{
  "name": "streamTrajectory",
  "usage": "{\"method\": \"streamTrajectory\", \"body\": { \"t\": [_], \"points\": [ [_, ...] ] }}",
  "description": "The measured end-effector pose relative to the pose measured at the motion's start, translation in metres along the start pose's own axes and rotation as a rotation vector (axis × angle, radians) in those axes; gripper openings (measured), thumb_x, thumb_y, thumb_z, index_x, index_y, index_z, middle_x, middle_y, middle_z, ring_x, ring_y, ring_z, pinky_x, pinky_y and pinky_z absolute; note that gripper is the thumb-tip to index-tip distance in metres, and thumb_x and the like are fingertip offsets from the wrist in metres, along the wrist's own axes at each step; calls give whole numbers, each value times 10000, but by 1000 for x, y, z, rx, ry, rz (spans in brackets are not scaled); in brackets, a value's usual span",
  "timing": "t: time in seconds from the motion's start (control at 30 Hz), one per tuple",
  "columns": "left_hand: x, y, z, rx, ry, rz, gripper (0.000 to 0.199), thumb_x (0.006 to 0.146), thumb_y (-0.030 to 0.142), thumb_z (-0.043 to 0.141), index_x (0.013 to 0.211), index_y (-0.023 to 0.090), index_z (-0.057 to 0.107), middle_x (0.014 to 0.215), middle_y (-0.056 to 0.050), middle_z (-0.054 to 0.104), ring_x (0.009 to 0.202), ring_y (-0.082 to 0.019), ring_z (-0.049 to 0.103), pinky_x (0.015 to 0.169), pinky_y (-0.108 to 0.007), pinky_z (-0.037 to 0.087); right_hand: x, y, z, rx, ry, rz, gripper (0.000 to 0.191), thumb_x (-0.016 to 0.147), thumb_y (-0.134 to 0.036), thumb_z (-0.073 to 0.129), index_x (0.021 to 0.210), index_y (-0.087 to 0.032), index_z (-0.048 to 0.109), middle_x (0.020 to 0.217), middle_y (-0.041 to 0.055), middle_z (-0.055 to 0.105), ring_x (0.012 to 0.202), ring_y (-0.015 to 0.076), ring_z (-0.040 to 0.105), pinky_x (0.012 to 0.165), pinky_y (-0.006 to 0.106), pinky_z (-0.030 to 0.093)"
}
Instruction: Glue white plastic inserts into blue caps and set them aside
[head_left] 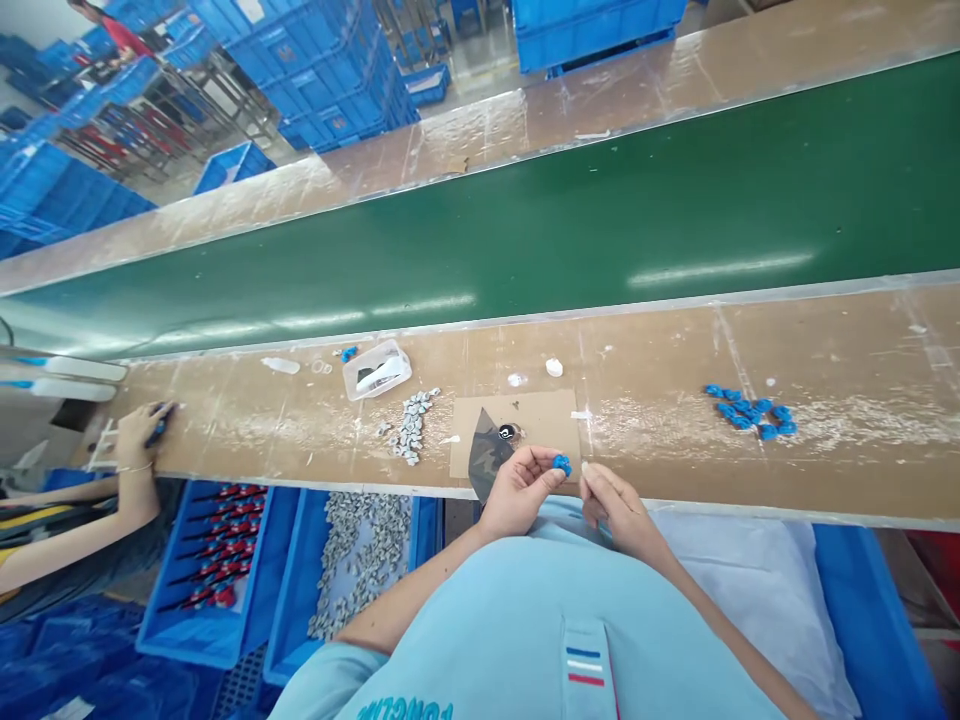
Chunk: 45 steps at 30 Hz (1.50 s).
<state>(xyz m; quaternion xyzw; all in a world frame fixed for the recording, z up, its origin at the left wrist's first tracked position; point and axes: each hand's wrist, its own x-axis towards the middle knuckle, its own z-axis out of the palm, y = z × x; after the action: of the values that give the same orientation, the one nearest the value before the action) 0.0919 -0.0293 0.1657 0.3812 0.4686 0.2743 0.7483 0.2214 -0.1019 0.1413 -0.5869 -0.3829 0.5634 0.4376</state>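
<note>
Between the thumb and fingers of my left hand (520,492) is a small blue part (562,465), held over the front edge of a cardboard sheet (465,420). Just to its right, my right hand (615,505) pinches a small pale piece (586,468), apart from the blue part. On the cardboard lie a dark patterned cloth (487,450) and a small round black item (507,432). Left of the sheet is a loose pile of grey parts (412,428). Several blue parts (741,412) lie in a group on the right side of the bench.
Beyond the bench (645,350) runs a green conveyor belt (525,230). A clear plastic tray (377,370) sits at the back left. Blue bins (281,600) stand below the front edge. A co-worker's hand (139,435) is at the far left.
</note>
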Motion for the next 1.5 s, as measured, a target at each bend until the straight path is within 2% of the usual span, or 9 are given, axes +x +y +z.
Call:
{"method": "streamTrajectory", "body": {
  "t": [0.07,0.13,0.3,0.5,0.63,0.73,0.9,1.17,1.5],
  "points": [
    [0,0,0,-9,0,-10,358,587,335,834,827,146,646,758,-26,682,730,-125,609,728,-261,471,0,-2,-3,-229,153,-150,417,943,-505,281,703,-228,480,561,-11,483,534,151,503,533,268,423],
    [0,1,1,-20,-10,-13,373,574,344,841,821,145,646,748,-21,683,724,-119,610,733,-259,472,0,-3,-5,-459,242,-286,388,962,-438,288,775,-217,546,695,35,584,664,171,565,608,276,437],
    [1,3,4,-18,-13,-27,380,553,340,854,802,142,647,730,-9,681,714,-105,608,730,-245,479,1,5,-3,-810,300,-411,431,989,-360,240,837,-194,608,716,56,551,653,176,520,591,272,405],
    [2,2,4,-36,18,-34,405,538,366,855,788,139,631,720,-4,678,666,-91,597,678,-230,480,-1,9,1,-989,375,-450,406,986,-332,273,907,-195,647,719,57,497,676,187,466,617,283,385],
    [0,2,1,-36,55,-27,402,549,360,848,802,144,622,709,8,668,621,-82,578,643,-228,474,-6,10,-4,-980,400,-476,423,986,-347,283,889,-181,660,692,52,481,655,187,451,609,287,390],
    [-1,2,-1,-36,51,-11,389,562,347,843,816,149,623,709,13,666,629,-82,578,655,-231,474,-11,8,-7,-837,404,-433,407,980,-371,305,894,-188,658,690,42,500,635,175,487,591,281,409],
    [-2,1,-1,-26,19,-4,369,561,326,845,809,149,637,741,-1,677,700,-94,600,719,-237,477,-9,-4,-4,-576,238,-351,444,984,-378,265,742,-213,599,651,27,574,615,155,559,570,253,426],
    [-4,2,-2,-8,25,20,381,573,368,834,813,154,631,727,5,662,652,-82,574,664,-225,480,-8,0,-10,-615,307,-169,519,954,-522,254,583,-221,458,521,0,535,499,139,508,492,242,336],
    [-3,-2,-3,19,0,42,345,592,318,828,822,157,628,751,-8,668,732,-110,601,737,-249,475,-7,-2,-2,-633,318,-379,489,986,-444,246,664,-212,532,592,14,578,554,136,547,535,234,381]
  ]
}}
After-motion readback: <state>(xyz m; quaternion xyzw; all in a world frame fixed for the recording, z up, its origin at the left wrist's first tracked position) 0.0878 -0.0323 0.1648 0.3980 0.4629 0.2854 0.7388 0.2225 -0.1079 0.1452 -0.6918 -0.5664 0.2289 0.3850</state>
